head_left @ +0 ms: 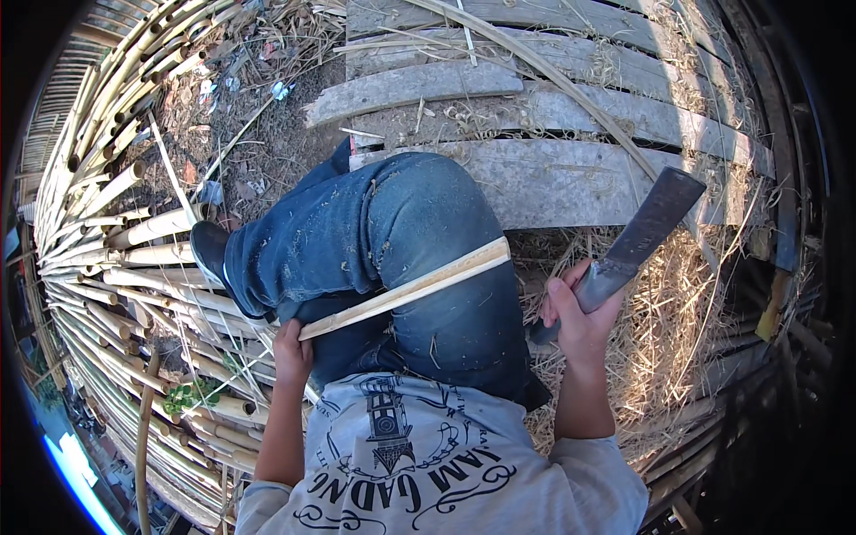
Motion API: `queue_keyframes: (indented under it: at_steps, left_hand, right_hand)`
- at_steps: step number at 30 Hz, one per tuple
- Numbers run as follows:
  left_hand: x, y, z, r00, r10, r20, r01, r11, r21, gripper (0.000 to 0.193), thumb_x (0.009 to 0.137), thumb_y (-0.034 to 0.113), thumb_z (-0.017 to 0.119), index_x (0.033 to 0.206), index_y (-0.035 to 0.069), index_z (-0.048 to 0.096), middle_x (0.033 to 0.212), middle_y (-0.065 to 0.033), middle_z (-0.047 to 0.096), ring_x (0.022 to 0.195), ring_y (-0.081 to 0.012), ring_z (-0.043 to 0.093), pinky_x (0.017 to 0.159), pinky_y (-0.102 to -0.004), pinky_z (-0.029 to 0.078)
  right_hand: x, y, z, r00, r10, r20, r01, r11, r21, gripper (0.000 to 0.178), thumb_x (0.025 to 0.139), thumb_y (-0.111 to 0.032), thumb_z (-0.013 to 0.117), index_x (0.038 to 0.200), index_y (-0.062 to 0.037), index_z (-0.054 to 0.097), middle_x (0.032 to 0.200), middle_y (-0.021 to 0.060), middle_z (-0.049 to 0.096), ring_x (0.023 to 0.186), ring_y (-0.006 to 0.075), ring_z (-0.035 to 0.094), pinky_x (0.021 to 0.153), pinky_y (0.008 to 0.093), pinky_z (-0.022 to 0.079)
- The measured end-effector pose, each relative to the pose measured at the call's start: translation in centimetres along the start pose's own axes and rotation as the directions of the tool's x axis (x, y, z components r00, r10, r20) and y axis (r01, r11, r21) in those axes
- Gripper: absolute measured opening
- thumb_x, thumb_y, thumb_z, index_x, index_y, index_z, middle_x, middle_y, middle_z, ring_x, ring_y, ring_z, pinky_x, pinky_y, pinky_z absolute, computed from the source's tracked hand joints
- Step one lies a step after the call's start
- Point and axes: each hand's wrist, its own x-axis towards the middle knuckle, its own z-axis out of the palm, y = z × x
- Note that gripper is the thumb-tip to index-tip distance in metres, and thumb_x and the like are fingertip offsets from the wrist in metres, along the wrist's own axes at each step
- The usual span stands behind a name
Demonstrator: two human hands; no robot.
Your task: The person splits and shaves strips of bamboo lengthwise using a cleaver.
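A pale split bamboo strip (415, 287) lies slantwise across my jeans, its far end over my bent knee. My left hand (292, 354) is closed round the strip's near end, beside my thigh. On the other side my right hand (584, 312) grips a machete (649, 221) by its grey handle, fingers wrapped round it. The machete's broad dark blade points up and to the right, apart from the strip. Part of the handle's lower end shows below my fist.
Bamboo poles (134, 232) are stacked along the left. Weathered planks (571, 178) form a platform ahead, with a long bamboo strip (553, 71) lying across it. Shavings (660, 357) are heaped at my right. Soil with litter (259, 134) lies between poles and planks.
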Motion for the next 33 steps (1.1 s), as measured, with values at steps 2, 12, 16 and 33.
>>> queue_keyframes:
  at_steps: [2, 12, 16, 33]
  left_hand:
    - [0.0, 0.1, 0.0, 1.000, 0.007, -0.002, -0.007, 1.000, 0.002, 0.007, 0.075, -0.002, 0.055, 0.080, -0.002, 0.049, 0.072, -0.0213, 0.050, 0.068, -0.0415, 0.052, 0.061, -0.0452, 0.042]
    - [0.2, 0.2, 0.1, 1.000, 0.016, -0.012, -0.016, 1.000, -0.015, 0.007, 0.076, -0.002, 0.054, 0.079, -0.001, 0.048, 0.070, -0.0209, 0.050, 0.066, -0.0412, 0.051, 0.059, -0.0453, 0.041]
    - [0.1, 0.2, 0.1, 1.000, 0.010, -0.008, -0.010, 1.000, 0.009, 0.007, 0.077, -0.002, 0.055, 0.078, -0.001, 0.048, 0.070, -0.0208, 0.049, 0.066, -0.0413, 0.051, 0.059, -0.0455, 0.041]
    - [0.1, -0.3, 0.3, 1.000, 0.015, -0.027, -0.015, 1.000, -0.006, 0.010, 0.077, -0.001, 0.057, 0.078, -0.001, 0.047, 0.070, -0.0195, 0.049, 0.066, -0.0402, 0.051, 0.058, -0.0449, 0.040]
  right_hand:
    - [-0.3, 0.3, 0.2, 0.999, -0.017, -0.033, 0.015, 0.999, -0.037, 0.019, 0.084, 0.002, 0.057, 0.076, -0.0022, 0.040, 0.056, 0.0043, 0.045, 0.043, 0.0099, 0.046, 0.039, 0.0240, 0.041]
    - [-0.7, 0.6, 1.8, 0.893, 0.077, 0.444, 0.201, 0.814, -0.545, 0.018, 0.074, -0.009, 0.071, 0.066, -0.0044, 0.055, 0.061, 0.0004, 0.056, 0.049, 0.0104, 0.050, 0.049, 0.0304, 0.041]
    - [-0.8, 1.0, 0.4, 0.976, 0.123, 0.177, -0.075, 0.963, -0.259, 0.016, 0.075, -0.008, 0.070, 0.070, -0.0002, 0.057, 0.058, 0.0002, 0.056, 0.053, 0.0056, 0.050, 0.048, 0.0248, 0.039]
    - [-0.6, 0.8, 0.6, 0.985, 0.120, 0.124, -0.113, 0.991, -0.065, 0.015, 0.079, -0.001, 0.066, 0.073, -0.0033, 0.052, 0.053, 0.0005, 0.051, 0.040, 0.0077, 0.047, 0.039, 0.0222, 0.038]
